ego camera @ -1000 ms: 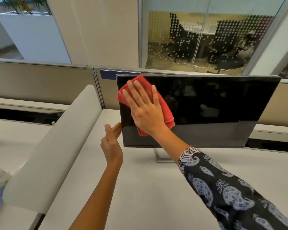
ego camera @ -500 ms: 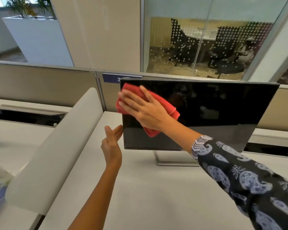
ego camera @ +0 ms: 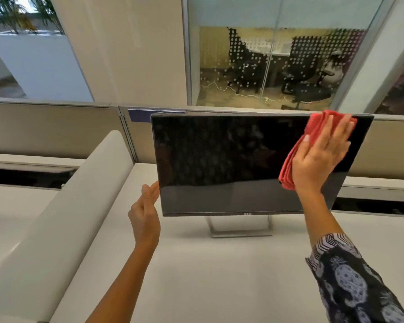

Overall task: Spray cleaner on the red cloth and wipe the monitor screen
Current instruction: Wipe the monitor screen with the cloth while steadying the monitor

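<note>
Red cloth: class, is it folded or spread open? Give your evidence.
Folded: the red cloth shows stacked layers along its left edge beside the right hand.

Right sleeve: dark, perhaps navy, pale paisley print; cuff banded in black-white chevrons. Left forearm bare.

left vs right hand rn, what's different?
The right hand presses the red cloth flat on the monitor, upper right; the left hand holds nothing, at its lower left edge. The right arm has a patterned sleeve; the left arm is bare. Both have straight fingers.
</note>
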`<state>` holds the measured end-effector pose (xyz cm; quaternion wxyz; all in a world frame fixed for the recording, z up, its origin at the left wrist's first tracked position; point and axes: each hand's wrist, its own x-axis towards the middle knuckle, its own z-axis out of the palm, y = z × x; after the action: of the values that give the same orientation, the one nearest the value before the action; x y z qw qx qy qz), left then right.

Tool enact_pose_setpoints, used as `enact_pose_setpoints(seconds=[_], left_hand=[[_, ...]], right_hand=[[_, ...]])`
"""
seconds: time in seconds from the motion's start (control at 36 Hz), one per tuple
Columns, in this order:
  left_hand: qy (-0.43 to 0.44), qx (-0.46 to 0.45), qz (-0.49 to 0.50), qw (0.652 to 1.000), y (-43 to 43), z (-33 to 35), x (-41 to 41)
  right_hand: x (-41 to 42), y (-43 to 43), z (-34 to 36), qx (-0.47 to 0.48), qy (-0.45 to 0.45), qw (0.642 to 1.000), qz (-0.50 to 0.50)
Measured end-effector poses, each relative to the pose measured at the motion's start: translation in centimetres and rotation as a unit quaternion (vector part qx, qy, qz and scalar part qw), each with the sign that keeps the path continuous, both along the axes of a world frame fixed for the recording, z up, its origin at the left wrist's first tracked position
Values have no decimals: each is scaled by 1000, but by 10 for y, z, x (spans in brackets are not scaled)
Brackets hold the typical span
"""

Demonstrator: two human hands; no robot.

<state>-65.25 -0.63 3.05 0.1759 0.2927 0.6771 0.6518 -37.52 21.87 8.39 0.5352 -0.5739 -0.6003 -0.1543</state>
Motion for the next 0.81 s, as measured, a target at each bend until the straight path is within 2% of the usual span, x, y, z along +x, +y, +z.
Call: enact_pose_setpoints(seconds=[0.11, 0.22, 0.31, 0.42, 0.53, 0.64, 0.72, 0.81], left_hand=[[9, 6, 4, 1000, 0, -1, 1], [14, 10, 15, 1000, 1, -2, 3], [13, 15, 18, 1000, 1, -2, 5], [16, 9, 14, 1000, -1, -3, 3], [14, 7, 9, 1000, -4, -5, 2], [13, 8, 6, 1000, -6, -4, 5], [0, 9, 6, 1000, -6, -3, 5], [-5, 16, 4, 1000, -6, -4, 5]], right_hand=[[41, 5, -23, -66, 180, 981, -19], [30, -14, -56, -113, 279, 953, -31], [-1, -34, -72, -137, 317, 937, -46], [-54, -51, -68, -131, 309, 942, -29], [-110, -59, -41, -92, 232, 968, 17], [-159, -76, -29, -42, 55, 991, 114], [-180, -93, -46, 5, -115, 970, 216], [-174, -103, -82, 51, -290, 913, 283]])
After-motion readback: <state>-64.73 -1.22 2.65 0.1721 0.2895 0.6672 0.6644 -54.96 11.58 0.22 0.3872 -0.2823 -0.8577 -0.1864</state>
